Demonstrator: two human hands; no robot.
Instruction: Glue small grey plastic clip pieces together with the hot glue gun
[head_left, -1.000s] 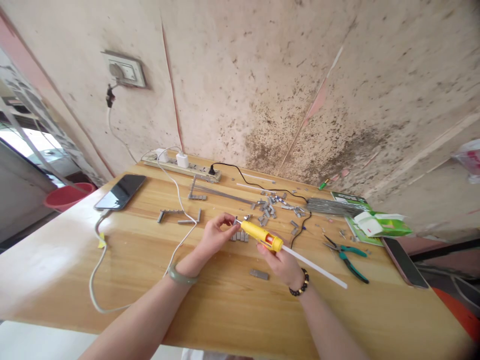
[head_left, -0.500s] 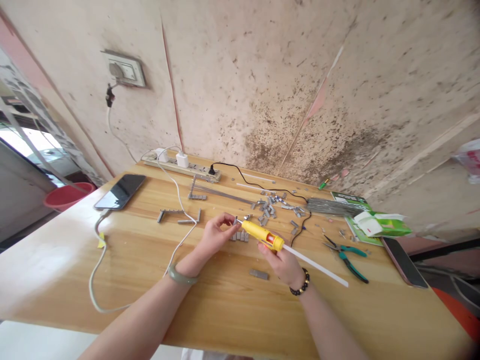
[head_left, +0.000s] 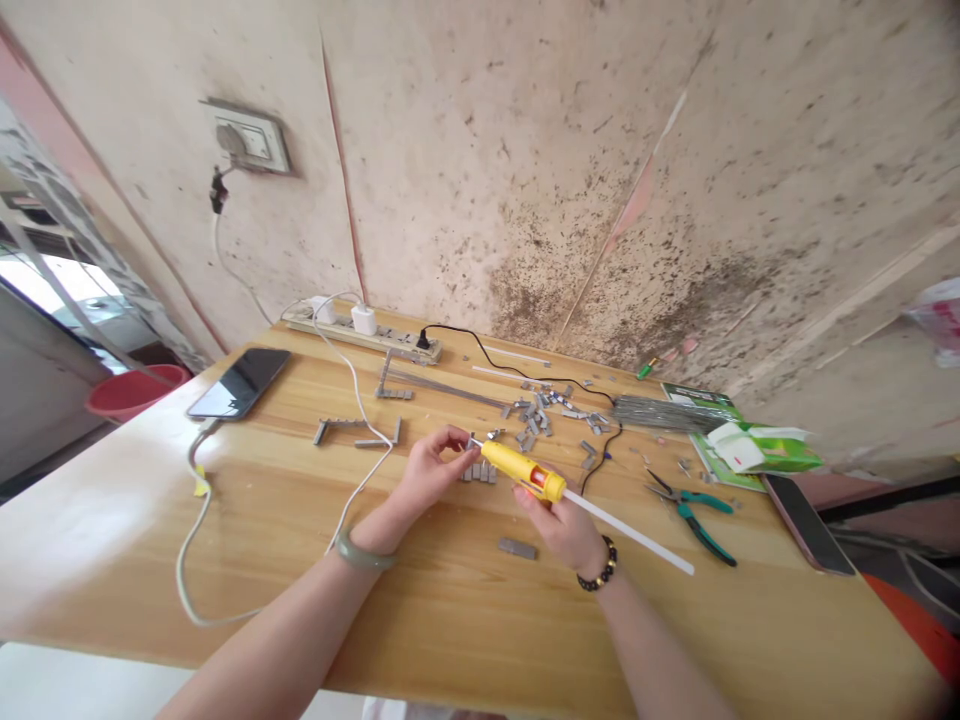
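Note:
My right hand point(head_left: 564, 520) grips a yellow hot glue gun point(head_left: 521, 468), with a long white glue stick point(head_left: 634, 533) poking out of its back end. Its nozzle meets a small grey piece point(head_left: 471, 441) pinched between the thumb and fingers of my left hand point(head_left: 435, 465). Whether the tip touches the piece or just sits beside it I cannot tell. Below the nozzle lies a short row of grey pieces point(head_left: 480, 473), partly behind my left fingers. A flat grey piece point(head_left: 517, 548) rests on the wood nearer to me, between my forearms.
Loose grey pieces point(head_left: 534, 415) lie heaped behind the glue gun. Grey assembled frames point(head_left: 360, 430) sit to the left, crossed by a white cable point(head_left: 358, 385). Teal-handled pliers point(head_left: 697, 515), a bundle of wires point(head_left: 667, 412) and a phone point(head_left: 808, 523) are at right; another phone point(head_left: 240, 383) is at left.
Almost nothing differs. The glue gun and my right hand have shifted very slightly to the left; my left hand keeps its pinch on the small grey piece.

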